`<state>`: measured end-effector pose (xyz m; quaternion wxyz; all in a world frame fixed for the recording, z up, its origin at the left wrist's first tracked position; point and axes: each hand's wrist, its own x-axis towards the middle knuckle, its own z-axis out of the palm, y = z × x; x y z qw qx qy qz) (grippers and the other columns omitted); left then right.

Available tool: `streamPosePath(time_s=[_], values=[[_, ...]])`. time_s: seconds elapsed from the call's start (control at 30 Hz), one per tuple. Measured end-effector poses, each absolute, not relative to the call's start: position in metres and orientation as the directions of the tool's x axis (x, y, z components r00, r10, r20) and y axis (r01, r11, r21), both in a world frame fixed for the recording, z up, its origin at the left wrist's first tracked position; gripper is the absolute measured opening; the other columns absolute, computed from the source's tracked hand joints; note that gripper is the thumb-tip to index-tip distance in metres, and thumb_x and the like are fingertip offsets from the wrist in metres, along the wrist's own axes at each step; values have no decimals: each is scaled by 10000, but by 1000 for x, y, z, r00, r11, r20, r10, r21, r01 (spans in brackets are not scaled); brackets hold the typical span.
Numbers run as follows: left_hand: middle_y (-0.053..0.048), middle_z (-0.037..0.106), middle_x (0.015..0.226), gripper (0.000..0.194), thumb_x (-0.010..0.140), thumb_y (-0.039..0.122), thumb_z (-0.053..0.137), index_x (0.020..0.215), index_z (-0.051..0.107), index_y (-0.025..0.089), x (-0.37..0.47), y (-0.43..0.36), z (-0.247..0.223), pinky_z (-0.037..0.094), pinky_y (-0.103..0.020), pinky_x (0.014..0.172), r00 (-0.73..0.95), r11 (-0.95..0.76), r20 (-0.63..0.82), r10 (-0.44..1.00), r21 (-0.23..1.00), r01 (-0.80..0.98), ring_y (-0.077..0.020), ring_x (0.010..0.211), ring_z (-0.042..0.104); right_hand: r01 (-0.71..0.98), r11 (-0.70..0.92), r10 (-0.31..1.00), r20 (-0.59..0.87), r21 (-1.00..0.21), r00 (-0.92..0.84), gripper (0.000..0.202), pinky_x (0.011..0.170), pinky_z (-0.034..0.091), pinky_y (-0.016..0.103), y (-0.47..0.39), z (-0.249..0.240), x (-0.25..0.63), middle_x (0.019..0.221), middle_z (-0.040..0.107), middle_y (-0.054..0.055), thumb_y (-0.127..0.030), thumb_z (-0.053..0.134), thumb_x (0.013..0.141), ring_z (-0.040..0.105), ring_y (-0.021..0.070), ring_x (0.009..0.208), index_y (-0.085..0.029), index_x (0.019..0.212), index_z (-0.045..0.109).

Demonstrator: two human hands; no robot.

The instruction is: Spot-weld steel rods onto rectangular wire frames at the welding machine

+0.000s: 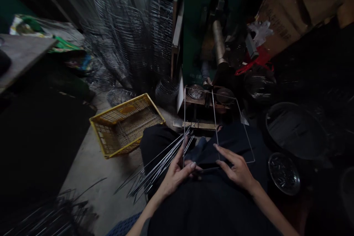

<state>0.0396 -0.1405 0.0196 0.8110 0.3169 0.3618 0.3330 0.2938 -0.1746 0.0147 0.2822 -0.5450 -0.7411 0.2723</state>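
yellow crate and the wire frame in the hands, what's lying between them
Between the yellow crate and the wire frame, the head view shows a dark-clothed knee and a slanting bundle of thin metal rods.

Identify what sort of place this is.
Probably a small metal wire workshop: the hands hold a wire frame, a green machine stands ahead, and wire racks are stacked near the wall. A metal bowl of small metal pieces also fits.
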Motion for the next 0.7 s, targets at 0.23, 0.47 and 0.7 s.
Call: streamPosePath(time_s=[0.23, 0.47, 0.7], values=[[-127, 741, 897, 1028, 823, 423, 681, 1540, -37, 255, 39, -140, 15, 459, -266, 577, 493, 568, -398, 774, 780, -263, -216, 642, 706, 609, 311, 937, 126, -730, -327, 542, 1061, 464, 391, -176, 21, 287, 1395, 533, 55, -206, 547, 926, 526, 213, 1261, -269, 1450, 424], [-117, 738, 851, 1016, 850, 435, 649, 1532, -82, 250, 39, -140, 13, 439, -249, 573, 492, 581, -419, 763, 779, -237, -219, 660, 708, 605, 304, 939, 123, -736, -322, 530, 1056, 468, 386, -174, 16, 287, 1391, 537, 61, -207, 544, 928, 523, 208, 1263, -260, 1444, 435], [-77, 728, 804, 1021, 809, 424, 699, 1536, -9, 310, 41, -144, 10, 488, -277, 585, 409, 617, -497, 765, 747, -247, -217, 635, 699, 574, 309, 939, 146, -759, -312, 535, 1049, 470, 369, -174, 13, 283, 1364, 563, 60, -225, 553, 923, 541, 199, 1245, -261, 1444, 434]])
